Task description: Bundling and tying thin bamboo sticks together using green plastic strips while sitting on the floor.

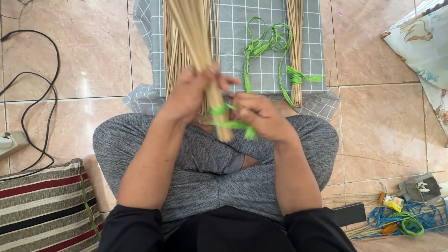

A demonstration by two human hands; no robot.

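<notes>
My left hand (189,91) grips one bundle of tan sticks (198,37) at frame centre; my right hand (259,114) pinches one green strip (231,123) wrapped around it. Two more stick bundles lie on the checked cloth (261,51) above.

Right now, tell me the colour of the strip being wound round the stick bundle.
Bright green strip, clearest in the head view.

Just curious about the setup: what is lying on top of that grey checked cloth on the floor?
On the grey checked cloth lie bundles of thin tan sticks and loose green plastic strips. The hands and the held stick bundle hide part of it.
</notes>
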